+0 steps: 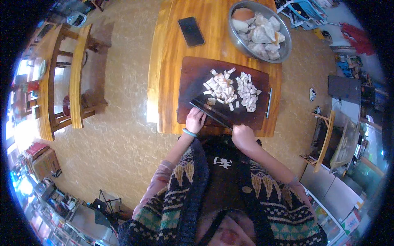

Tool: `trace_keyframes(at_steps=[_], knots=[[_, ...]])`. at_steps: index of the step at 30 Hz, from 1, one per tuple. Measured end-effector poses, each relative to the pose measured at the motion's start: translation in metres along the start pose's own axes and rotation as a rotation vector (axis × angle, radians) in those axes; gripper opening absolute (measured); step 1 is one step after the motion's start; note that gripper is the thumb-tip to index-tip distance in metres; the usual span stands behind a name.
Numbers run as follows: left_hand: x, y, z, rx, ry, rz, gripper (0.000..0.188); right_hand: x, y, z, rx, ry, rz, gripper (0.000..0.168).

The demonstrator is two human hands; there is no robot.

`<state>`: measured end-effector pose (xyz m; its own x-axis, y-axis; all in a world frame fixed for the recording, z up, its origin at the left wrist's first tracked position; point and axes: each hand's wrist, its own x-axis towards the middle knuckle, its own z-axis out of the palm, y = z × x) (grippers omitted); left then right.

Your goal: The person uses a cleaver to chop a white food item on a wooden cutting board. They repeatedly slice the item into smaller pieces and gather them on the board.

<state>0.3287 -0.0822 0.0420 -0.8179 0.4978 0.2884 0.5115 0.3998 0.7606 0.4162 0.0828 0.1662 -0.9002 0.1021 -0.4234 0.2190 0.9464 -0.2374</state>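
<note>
My right hand (243,135) grips the handle of a kitchen knife (212,114), whose dark broad blade slants up and left across the near part of a dark wooden cutting board (190,77). Close behind the blade, my left hand (195,119) has its fingers bent down by the board; whatever may be under them is hidden. Beyond the blade lie a loose pile of pale diced food (221,86) and, to its right, a second pile of similar pieces (247,90). A few bits, among them a brownish piece (211,101), rest beside the blade.
On the wooden table (169,30), a steel basin (287,46) of large pale chunks (261,32) stands at the far right. A dark smartphone (191,31) lies beyond the board. The board has a metal handle (269,103). Wooden benches (77,77) stand left.
</note>
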Motion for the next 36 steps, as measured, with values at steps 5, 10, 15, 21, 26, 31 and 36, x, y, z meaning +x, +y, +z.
trace_keyframes(at_steps=[5,10,15,21,26,31,36], knots=[[0.006,0.007,-0.006,-0.001,0.054,0.013,0.01,0.057,-0.009,0.013,0.122,-0.084,0.038,0.021],[0.001,0.007,-0.006,0.002,0.039,0.013,0.01,0.042,0.007,-0.005,0.079,-0.089,0.025,0.019],[-0.001,0.007,-0.004,0.016,0.036,0.017,0.01,-0.004,0.0,-0.011,0.016,-0.103,0.018,0.015],[0.002,0.006,-0.007,-0.06,0.008,0.002,0.008,0.052,-0.011,0.016,0.171,-0.098,0.017,0.019],[-0.004,0.007,-0.013,-0.035,0.014,0.011,0.007,0.041,0.002,-0.001,0.1,-0.092,0.012,0.018],[-0.01,0.005,-0.014,-0.02,0.013,-0.002,0.008,-0.001,-0.008,-0.011,0.054,-0.136,-0.018,0.013],[-0.013,0.0,-0.011,-0.03,-0.037,-0.028,0.008,0.035,-0.026,0.021,0.076,-0.076,0.004,0.014]])
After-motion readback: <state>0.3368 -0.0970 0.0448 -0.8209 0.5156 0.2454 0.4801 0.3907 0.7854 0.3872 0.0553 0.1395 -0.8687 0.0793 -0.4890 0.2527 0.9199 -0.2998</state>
